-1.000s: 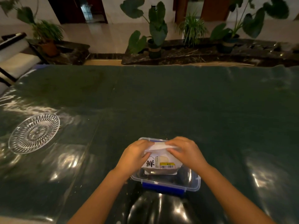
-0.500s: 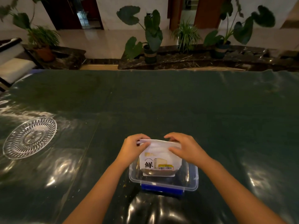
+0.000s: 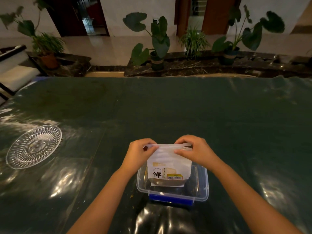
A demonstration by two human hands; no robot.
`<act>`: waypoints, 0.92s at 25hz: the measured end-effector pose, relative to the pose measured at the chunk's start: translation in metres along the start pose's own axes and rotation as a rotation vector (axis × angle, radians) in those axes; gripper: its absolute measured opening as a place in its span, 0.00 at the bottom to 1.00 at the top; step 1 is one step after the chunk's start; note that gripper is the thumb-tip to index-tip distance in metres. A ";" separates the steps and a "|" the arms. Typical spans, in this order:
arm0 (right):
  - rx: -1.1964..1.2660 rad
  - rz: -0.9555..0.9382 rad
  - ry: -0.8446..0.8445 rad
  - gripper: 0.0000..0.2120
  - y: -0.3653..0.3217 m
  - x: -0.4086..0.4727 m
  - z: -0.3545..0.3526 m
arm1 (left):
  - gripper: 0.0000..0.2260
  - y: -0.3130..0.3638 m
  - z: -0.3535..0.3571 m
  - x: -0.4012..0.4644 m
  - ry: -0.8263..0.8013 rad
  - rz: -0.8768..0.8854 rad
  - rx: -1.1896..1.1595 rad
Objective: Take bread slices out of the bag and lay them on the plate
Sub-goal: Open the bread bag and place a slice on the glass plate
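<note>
The bag [image 3: 169, 164] is now standing higher out of the box than half a second ago, its top strip pulled up between both hands. At the left of the frame the glass plate [image 3: 33, 146] is lying bare on the dark table [image 3: 168, 107], well apart from the hands. Low in the centre, the left hand [image 3: 139, 153] is pinching the bag's top left corner. The right hand [image 3: 195, 150] is gripping the top right edge. The bag's bottom is sitting inside the clear box [image 3: 172, 191].
</note>
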State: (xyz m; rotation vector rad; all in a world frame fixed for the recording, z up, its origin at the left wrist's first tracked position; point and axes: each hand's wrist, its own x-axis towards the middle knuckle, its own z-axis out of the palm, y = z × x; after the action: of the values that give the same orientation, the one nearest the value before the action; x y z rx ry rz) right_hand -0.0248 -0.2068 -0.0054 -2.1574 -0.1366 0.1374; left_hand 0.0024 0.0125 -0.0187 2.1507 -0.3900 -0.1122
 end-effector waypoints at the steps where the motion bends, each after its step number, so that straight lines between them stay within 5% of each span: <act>1: -0.021 -0.006 -0.012 0.04 -0.002 0.002 0.000 | 0.07 0.001 -0.001 0.001 0.003 -0.065 -0.039; 3: -0.016 0.028 -0.001 0.06 -0.005 0.007 0.000 | 0.12 0.002 0.001 -0.001 0.067 -0.062 0.013; 6: 0.002 0.054 0.006 0.07 -0.008 0.012 -0.001 | 0.29 -0.001 0.009 -0.012 0.158 0.258 0.335; 9: 0.014 0.044 -0.002 0.08 -0.010 0.013 -0.003 | 0.18 -0.008 0.022 -0.018 0.144 0.513 0.602; 13: 0.021 0.058 -0.006 0.08 -0.012 0.012 -0.003 | 0.07 -0.006 0.021 -0.022 0.180 0.466 0.529; 17: 0.045 0.059 0.027 0.07 -0.014 0.015 -0.007 | 0.11 -0.003 0.017 -0.033 0.169 0.704 0.562; 23: 0.019 0.080 0.058 0.05 -0.018 0.024 -0.013 | 0.11 0.003 -0.002 -0.074 0.053 0.699 0.569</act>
State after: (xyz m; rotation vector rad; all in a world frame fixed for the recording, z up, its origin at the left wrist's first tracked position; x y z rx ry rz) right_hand 0.0003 -0.2043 0.0157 -2.1460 -0.0151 0.1220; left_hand -0.0676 0.0358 -0.0202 2.4130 -1.2298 0.5042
